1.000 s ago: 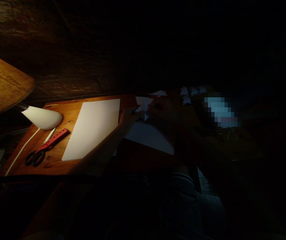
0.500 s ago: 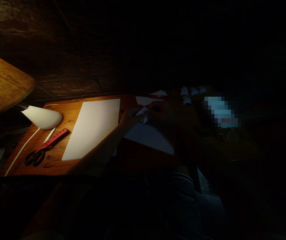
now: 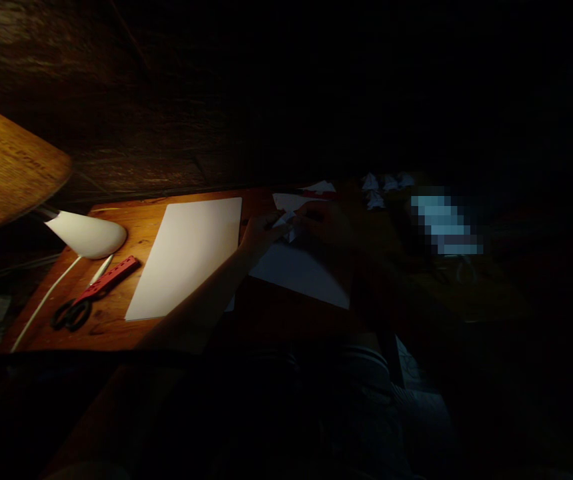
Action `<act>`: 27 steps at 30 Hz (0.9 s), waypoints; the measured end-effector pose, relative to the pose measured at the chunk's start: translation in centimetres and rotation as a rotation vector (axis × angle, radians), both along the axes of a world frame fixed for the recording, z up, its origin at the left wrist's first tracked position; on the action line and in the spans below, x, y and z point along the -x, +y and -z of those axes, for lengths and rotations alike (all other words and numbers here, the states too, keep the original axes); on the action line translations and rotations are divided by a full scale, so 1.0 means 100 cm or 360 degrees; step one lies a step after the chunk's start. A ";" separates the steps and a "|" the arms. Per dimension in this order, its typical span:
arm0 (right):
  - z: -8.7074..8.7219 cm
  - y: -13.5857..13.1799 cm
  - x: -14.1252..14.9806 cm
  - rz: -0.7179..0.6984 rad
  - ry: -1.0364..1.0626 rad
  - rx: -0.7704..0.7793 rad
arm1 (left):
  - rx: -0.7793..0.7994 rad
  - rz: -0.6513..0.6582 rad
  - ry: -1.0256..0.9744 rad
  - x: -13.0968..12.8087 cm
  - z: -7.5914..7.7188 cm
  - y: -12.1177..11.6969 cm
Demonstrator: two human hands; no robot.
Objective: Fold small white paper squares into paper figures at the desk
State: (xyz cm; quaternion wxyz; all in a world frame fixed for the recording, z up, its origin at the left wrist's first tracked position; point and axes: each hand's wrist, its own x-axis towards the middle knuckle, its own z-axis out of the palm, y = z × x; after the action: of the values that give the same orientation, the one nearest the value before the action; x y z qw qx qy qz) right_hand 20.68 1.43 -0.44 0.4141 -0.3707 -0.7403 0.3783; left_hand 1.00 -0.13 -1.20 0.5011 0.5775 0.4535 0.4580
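**Small folded paper between both hands; lettering by the lamp, not legible**

Nearest: dark clothing with pale stripes (image 3: 363,357), lower edge of view, deep shadow. Beyond it, the wooden table (image 3: 111,337), warmly lit on the left, dim on the right.

Left side: scissors (image 3: 79,315), black handles toward the wearer, a red slotted part covering the blade end; no lettering made out. White cord (image 3: 43,307) to their left. Large white sheet (image 3: 191,253) right of the scissors, no marks visible. Second sheet (image 3: 306,277), shaded, just below the hands.

Table middle: small folded paper (image 3: 290,229), white, creased, above the second sheet's far end. Left hand (image 3: 259,232): fingers closed on its left side. Right hand (image 3: 323,223): fingers pinching its right side, though shadow hides detail.

Lamp (image 3: 89,237), white, far left; its brown shade (image 3: 11,167) carries slanted lettering, too blurred to read.

Farther: loose paper pieces (image 3: 321,187) behind the right hand; a cluster of crumpled-looking white papers (image 3: 375,200) to the right. Beside these, a bright pixelated patch (image 3: 446,223), any writing lost. Last, a dark rough wall (image 3: 156,153).
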 end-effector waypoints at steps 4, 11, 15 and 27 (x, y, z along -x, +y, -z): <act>0.000 0.000 -0.001 -0.0029 0.0041 0.0046 | 0.0051 -0.0043 -0.0070 -0.001 0.001 0.000; 0.004 0.002 0.000 0.0022 0.0022 0.0017 | -0.0015 0.0111 -0.0091 0.001 0.000 0.001; 0.005 0.001 0.002 0.0003 0.0044 0.0040 | -0.0070 0.0135 -0.0091 0.003 -0.002 0.001; -0.004 -0.001 -0.002 0.0000 0.0014 0.0086 | -0.0103 0.0104 -0.0069 0.008 0.004 0.006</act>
State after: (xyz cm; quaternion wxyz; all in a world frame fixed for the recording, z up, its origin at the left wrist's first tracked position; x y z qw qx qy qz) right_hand 20.91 1.34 -0.01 0.4071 -0.3801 -0.7280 0.3997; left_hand 0.18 0.44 -1.62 0.5064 0.5979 0.4085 0.4682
